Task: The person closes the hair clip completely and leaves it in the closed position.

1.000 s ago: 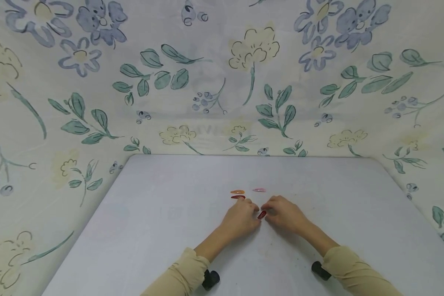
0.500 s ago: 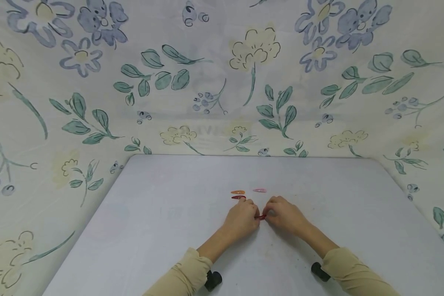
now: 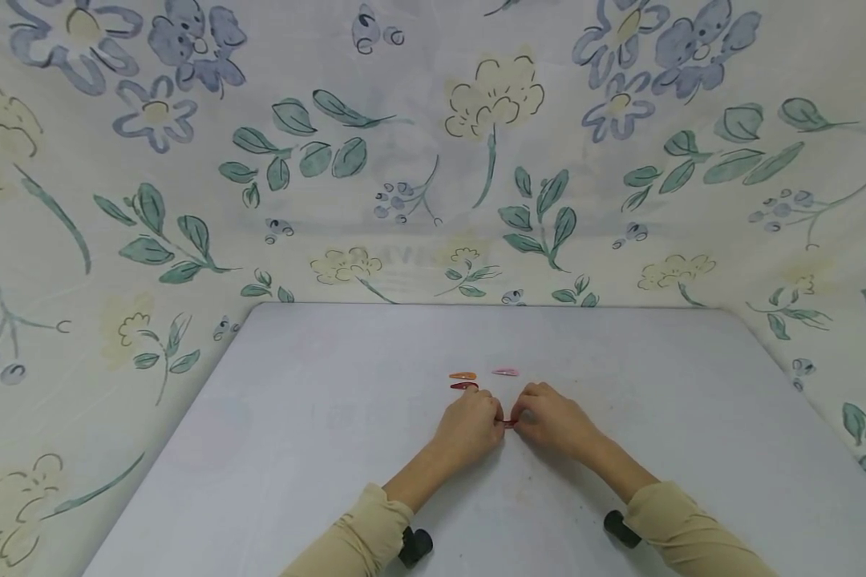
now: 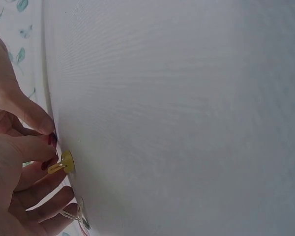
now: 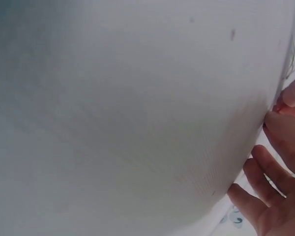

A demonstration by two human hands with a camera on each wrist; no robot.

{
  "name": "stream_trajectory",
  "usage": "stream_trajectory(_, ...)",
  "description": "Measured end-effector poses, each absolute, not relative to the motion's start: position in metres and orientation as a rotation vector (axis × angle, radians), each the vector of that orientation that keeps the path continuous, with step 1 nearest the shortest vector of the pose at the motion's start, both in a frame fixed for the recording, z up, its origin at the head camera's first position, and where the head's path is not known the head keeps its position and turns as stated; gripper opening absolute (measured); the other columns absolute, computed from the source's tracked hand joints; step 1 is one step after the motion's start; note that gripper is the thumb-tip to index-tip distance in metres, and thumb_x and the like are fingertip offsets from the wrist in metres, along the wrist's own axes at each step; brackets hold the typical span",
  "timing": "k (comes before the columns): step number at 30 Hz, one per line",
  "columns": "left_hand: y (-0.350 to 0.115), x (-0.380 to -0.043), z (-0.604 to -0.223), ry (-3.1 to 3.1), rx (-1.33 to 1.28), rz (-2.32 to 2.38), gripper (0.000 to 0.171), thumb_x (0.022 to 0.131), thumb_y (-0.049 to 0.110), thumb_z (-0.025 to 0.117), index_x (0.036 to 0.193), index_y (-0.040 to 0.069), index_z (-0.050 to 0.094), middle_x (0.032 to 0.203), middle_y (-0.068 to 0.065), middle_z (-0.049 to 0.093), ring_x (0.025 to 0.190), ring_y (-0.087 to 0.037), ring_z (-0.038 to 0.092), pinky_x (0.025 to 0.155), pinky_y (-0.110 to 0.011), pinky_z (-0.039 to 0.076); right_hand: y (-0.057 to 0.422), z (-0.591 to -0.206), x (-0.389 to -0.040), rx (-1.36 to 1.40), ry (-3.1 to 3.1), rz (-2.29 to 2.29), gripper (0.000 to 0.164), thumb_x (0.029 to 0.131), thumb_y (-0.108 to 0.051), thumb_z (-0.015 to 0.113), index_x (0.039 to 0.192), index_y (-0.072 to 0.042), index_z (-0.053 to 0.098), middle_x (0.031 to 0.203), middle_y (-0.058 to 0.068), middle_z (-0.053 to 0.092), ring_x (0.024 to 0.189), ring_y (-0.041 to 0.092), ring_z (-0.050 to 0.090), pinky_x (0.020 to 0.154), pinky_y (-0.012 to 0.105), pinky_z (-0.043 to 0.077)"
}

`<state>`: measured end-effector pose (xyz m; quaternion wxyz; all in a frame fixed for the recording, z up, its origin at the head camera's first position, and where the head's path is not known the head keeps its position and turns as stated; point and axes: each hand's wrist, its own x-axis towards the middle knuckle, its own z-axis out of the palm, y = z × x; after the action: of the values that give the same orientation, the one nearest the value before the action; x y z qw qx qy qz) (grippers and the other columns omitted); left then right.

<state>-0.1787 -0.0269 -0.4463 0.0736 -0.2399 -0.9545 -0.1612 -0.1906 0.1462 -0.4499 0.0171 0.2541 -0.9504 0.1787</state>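
Observation:
Between the fingertips of both hands is a dark red hair clip [image 3: 509, 423], pinched at its left end by my left hand [image 3: 469, 425] and at its right end by my right hand [image 3: 552, 413]. Fingers cover most of it. In the left wrist view, red parts of the clip [image 4: 52, 139] show between the fingers; the right wrist view has only a sliver of red. Just beyond the left knuckles lies another dark red hair clip [image 3: 464, 385], with an orange hair clip [image 3: 463, 375] behind it. A pink hair clip [image 3: 506, 372] lies farther right.
The white table [image 3: 332, 377] meets a flower-patterned cloth [image 3: 404, 160] at its back and sides. Near the left fingers in the left wrist view is a small yellow looped item [image 4: 66, 162], its kind unclear. Black devices [image 3: 415, 547] sit at both wrists.
The held dark red hair clip has turned from a slant to nearly level between the hands. Left fingertips now pinch its left end. The other clips lie as before.

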Motion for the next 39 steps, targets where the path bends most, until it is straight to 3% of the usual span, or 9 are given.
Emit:
stream_trajectory(19,-0.031,-0.178,-0.447,-2.840,-0.721,-0.561,0.005,0.081,0.013,0.074,0.084,0.010,0.076,0.080,0.002,0.067,0.082,-0.016,0.058,0.065,-0.026,0.050,0.141,-0.450,-0.188,0.720,-2.974,0.533,0.005,0.086,-0.014,0.075,0.085,-0.015,0.070,0.093,-0.003,0.060,0.090,0.016,0.055,0.072,0.038,0.052)
stream_trajectory(34,-0.037,-0.184,-0.443,-2.727,-0.740,-0.643,0.005,0.087,0.012,0.072,0.084,0.009,0.074,0.083,0.000,0.070,0.080,-0.015,0.065,0.062,-0.026,0.053,0.141,-0.444,-0.191,0.606,-2.980,0.804,0.004,0.087,-0.011,0.073,0.091,-0.013,0.072,0.089,-0.004,0.065,0.087,0.014,0.062,0.080,0.036,0.053)
stream_trajectory(39,-0.041,-0.189,-0.440,-2.637,-0.732,-0.662,0.004,0.088,0.012,0.072,0.086,0.010,0.074,0.086,0.000,0.073,0.082,-0.015,0.067,0.074,-0.030,0.055,0.143,-0.442,-0.189,0.636,-2.818,0.899,0.005,0.090,-0.011,0.071,0.095,-0.012,0.071,0.091,-0.003,0.069,0.087,0.015,0.064,0.080,0.038,0.055)
